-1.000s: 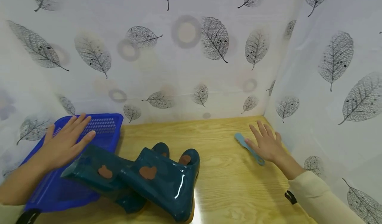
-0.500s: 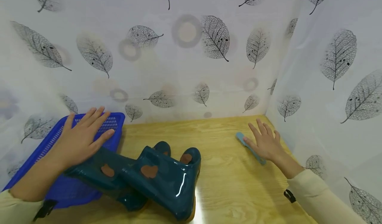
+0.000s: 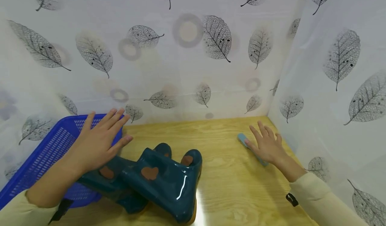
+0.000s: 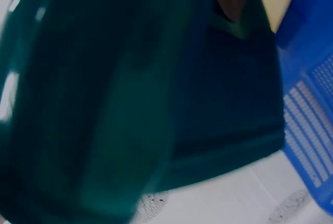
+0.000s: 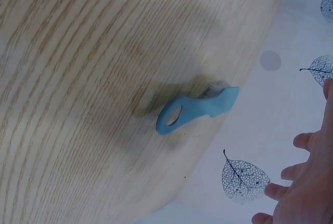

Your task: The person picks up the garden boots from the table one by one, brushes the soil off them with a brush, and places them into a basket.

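Two dark teal rubber boots with brown patches lie on the wooden table, the front boot (image 3: 169, 182) leaning across the rear boot (image 3: 105, 182). My left hand (image 3: 94, 145) hovers with fingers spread above the rear boot's shaft and the blue basket (image 3: 57, 152); it holds nothing. In the left wrist view the boots' glossy shafts (image 4: 104, 104) fill most of the picture. My right hand (image 3: 266, 145) is held over a light blue brush (image 3: 242, 138), fingers apart, gripping nothing. The right wrist view has the brush (image 5: 200, 108) lying on the table, apart from the fingers.
White sheeting (image 3: 187, 62) with leaf prints walls in the back and right of the wooden table (image 3: 229, 185). The basket stands at the left, next to the boots. Bare wood lies between the boots and the brush.
My left hand has moved to the right, from over the basket toward the boots. The basket tilts or shifts slightly at the left. My right hand has hardly moved; boots and brush stay put.
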`<move>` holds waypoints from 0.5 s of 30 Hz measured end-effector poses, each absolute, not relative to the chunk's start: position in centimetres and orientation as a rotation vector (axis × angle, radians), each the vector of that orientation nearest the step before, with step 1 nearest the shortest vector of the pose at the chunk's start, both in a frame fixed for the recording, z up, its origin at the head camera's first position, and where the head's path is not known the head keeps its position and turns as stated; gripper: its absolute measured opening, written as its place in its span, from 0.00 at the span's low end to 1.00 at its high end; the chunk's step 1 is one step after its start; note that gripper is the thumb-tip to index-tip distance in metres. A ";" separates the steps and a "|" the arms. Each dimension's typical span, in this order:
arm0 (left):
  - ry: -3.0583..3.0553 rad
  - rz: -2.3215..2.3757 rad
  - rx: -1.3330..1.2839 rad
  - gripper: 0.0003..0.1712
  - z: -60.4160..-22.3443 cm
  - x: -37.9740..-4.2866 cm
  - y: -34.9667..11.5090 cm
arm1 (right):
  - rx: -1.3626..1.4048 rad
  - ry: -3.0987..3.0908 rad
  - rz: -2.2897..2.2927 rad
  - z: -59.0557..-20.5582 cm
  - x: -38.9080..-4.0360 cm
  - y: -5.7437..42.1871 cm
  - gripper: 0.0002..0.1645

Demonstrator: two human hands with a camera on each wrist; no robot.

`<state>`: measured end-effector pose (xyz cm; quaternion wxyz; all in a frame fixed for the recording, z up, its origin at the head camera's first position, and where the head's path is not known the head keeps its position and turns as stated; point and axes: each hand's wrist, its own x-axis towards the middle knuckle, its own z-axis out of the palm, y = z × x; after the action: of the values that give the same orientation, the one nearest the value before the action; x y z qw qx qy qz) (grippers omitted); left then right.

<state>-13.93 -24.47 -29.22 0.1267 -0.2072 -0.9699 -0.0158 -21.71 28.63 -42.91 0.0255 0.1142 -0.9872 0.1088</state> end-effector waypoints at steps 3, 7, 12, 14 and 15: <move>-2.812 -0.046 -0.620 0.41 -29.3 -13.8 -23.4 | 0.359 -3.049 0.349 -43.1 -21.8 28.4 0.46; -2.830 -0.062 -0.652 0.41 -29.8 -13.9 -22.0 | 0.366 -3.045 0.356 -43.5 -22.0 27.8 0.46; -2.856 -0.121 -0.683 0.39 -31.2 -13.9 -20.5 | 0.361 -3.044 0.378 -43.9 -22.2 27.1 0.46; -2.854 -0.145 -0.694 0.38 -32.1 -14.0 -19.8 | 0.355 -3.048 0.403 -44.1 -22.2 26.9 0.47; -2.850 -0.151 -0.703 0.38 -32.7 -14.0 -19.5 | 0.351 -3.053 0.416 -44.2 -22.1 26.8 0.47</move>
<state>-13.98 -19.53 -32.65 0.1009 -0.2380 -0.9647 -0.0513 -22.14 26.83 -44.22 0.0204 0.1131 -0.9843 0.1340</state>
